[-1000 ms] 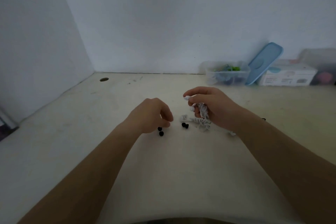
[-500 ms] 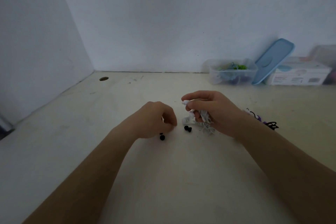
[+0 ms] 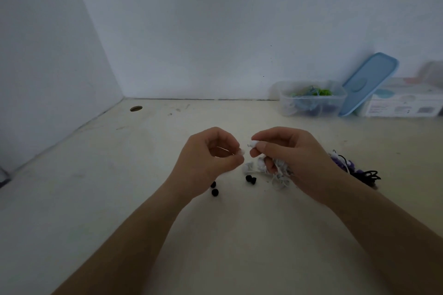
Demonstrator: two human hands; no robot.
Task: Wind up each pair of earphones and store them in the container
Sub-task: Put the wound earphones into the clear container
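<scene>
White earphones (image 3: 279, 171) are bunching in the right hand (image 3: 294, 158), which is gripping them over the counter (image 3: 143, 199); the left hand (image 3: 206, 163) is pinching a small white piece (image 3: 241, 151) just beside. The clear container (image 3: 311, 103) is standing well apart.

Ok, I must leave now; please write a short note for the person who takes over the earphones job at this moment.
Left grip: fingers curled, seems to pinch a small pale piece, too small to identify.
Right grip: holds the white earphones, loosely bunched, one earbud pinched at the fingertips.
Black ear tips lie loose on the table near both hands.
Done: container, open at the back wall, already has coloured earphones; blue lid leans beside it.
Left: wind and store the white pair, then the purple and black tangle at the right.
</scene>
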